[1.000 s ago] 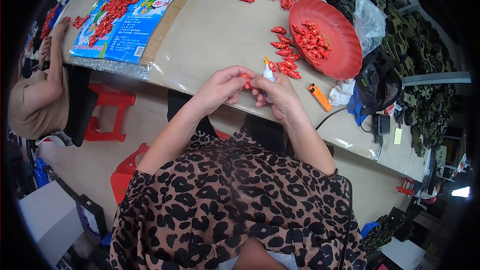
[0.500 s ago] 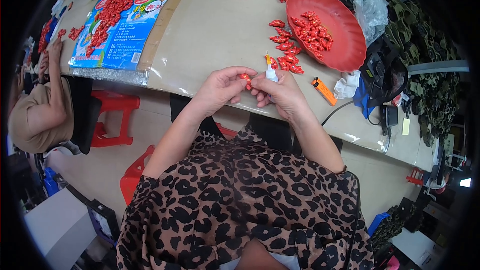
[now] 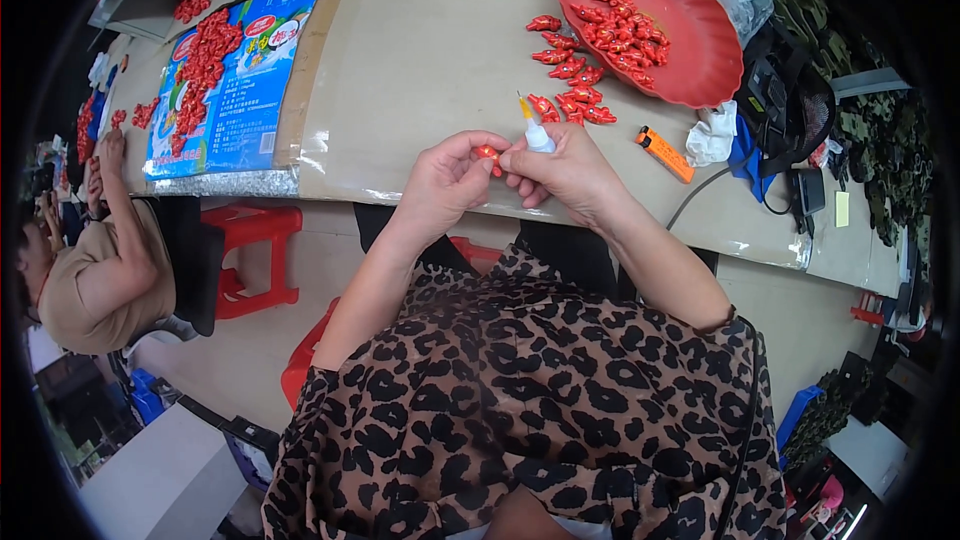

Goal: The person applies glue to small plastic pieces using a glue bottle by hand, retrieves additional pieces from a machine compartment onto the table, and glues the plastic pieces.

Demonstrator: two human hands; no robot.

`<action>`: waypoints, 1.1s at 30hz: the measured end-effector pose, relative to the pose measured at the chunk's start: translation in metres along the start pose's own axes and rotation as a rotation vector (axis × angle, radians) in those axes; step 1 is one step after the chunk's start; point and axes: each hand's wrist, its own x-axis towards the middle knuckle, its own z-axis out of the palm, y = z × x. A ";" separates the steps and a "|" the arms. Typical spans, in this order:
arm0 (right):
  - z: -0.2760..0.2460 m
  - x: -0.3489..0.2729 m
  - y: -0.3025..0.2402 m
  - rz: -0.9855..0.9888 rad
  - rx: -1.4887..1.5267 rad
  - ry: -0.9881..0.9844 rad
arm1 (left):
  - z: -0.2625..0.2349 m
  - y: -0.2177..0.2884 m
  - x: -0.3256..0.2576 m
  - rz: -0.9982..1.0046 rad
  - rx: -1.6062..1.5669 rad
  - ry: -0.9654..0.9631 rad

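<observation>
Between the fingertips of my left hand [image 3: 447, 178] is a small shiny red figure [image 3: 488, 152] with a touch of yellow; its exact kind is mostly covered by fingers. My right hand [image 3: 570, 168] is closed round a white glue bottle [image 3: 538, 136] with a yellowish needle tip pointing up and away. Thumb and forefinger of the right hand also reach the red piece, so both hands meet at it. Just beyond the right hand, several similar red figures [image 3: 567, 69] lie in a loose group on the table.
A red scalloped bowl [image 3: 708, 65] holds more red figures. An orange lighter [image 3: 664, 154], crumpled tissue [image 3: 711, 135] and black strapped item [image 3: 785, 120] lie rightward. Red pieces cover a blue printed cardboard sheet [image 3: 240, 130] at left. Another person [image 3: 110, 275] sits by a red stool [image 3: 255, 255].
The view has shifted, so the table items sit slightly differently in the picture. My hands keep the same hold on the red figure and the bottle.
</observation>
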 end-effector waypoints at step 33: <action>0.003 0.005 -0.005 0.036 0.028 -0.002 | 0.005 -0.001 -0.001 -0.005 -0.062 0.081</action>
